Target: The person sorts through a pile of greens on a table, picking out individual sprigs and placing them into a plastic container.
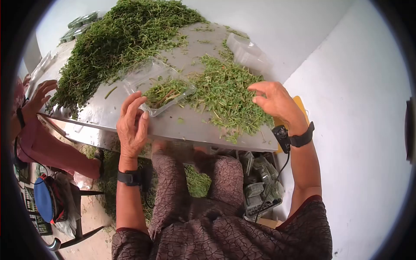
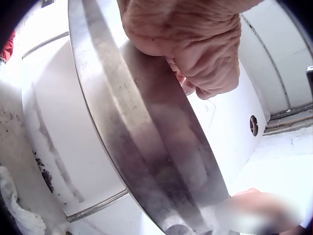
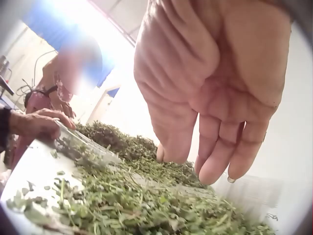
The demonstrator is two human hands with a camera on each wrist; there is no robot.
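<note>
My left hand (image 1: 132,123) holds the near left corner of a clear plastic clamshell box (image 1: 155,112), whose lid is raised on the far side. Leafy green stems (image 1: 167,90) lie inside the box. To its right, a loose pile of cut greens (image 1: 234,93) spreads over the metal table (image 1: 167,128). Above that pile's right edge hovers my right hand (image 1: 279,102), holding nothing. The right wrist view shows its fingers (image 3: 215,161) extended downward over the leaves. In the left wrist view, the palm side of my left hand (image 2: 195,44) covers its fingertips.
A big heap of greens (image 1: 125,47) covers the back left. Stacked clear boxes (image 1: 249,52) stand at the back right, beside the white wall (image 1: 346,130). Another person's hand (image 1: 41,95) is at the left. Under the table, a crate (image 1: 262,208) contains packed boxes.
</note>
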